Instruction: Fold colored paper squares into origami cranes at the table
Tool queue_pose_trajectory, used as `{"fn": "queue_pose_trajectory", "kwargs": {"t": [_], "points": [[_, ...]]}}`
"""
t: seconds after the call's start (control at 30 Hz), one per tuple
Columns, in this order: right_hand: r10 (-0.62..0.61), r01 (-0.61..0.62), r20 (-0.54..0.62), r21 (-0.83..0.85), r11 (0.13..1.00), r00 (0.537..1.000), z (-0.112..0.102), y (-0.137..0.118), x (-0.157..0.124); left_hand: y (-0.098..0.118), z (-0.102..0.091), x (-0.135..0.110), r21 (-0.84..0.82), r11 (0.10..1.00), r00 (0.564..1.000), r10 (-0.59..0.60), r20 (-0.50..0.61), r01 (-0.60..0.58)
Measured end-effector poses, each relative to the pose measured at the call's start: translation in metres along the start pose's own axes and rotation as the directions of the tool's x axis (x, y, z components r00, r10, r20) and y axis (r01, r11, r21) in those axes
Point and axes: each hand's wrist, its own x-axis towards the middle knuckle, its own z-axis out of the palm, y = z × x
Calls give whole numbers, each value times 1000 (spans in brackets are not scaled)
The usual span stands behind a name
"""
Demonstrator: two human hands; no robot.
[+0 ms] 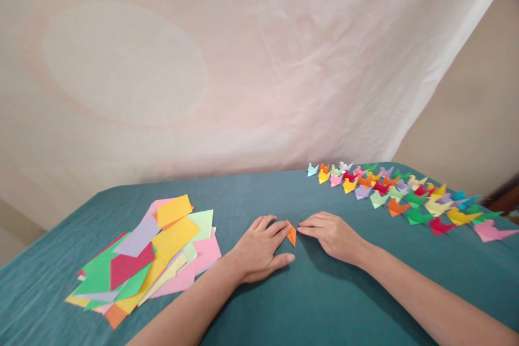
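A small folded piece of orange paper [292, 234], kite-shaped with a crease line, lies flat on the table between my hands. My left hand [261, 248] rests palm down with fingers spread, its index fingertip touching the paper's upper left edge and its thumb stretched out below. Just right of the paper, a small gap away, is my right hand [330, 235]. Its fingers are pressed together, pointing left, and nothing shows in them.
Loose coloured paper sheets [174, 240] lie in an overlapping heap on the left. Several rows of folded paper birds [397, 208] stand at the back right, reaching toward the right edge. A teal cloth [259, 313] covers the table. Behind it hangs a pale curtain [251, 65].
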Motion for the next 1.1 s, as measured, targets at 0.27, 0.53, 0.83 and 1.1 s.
{"fn": "queue_pose_trajectory", "kwargs": {"t": [0.27, 0.53, 0.83, 1.1], "points": [[-40, 41, 20, -76, 996, 999, 2, -2, -1, -1, 2, 0, -14, 1000, 1000, 19, -11, -19], [-44, 45, 13, -91, 995, 999, 2, -1, -1, -3, -3, -2, -56, 998, 999, 43, 29, -41], [-47, 48, 12, -84, 995, 999, 2, -1, -2, -3, -4, -2, -39, 998, 998, 44, 35, -43], [-39, 42, 35, -84, 996, 999, 4, 0, -3, -2, -7, -3, -40, 998, 998, 52, 44, -50]]}}
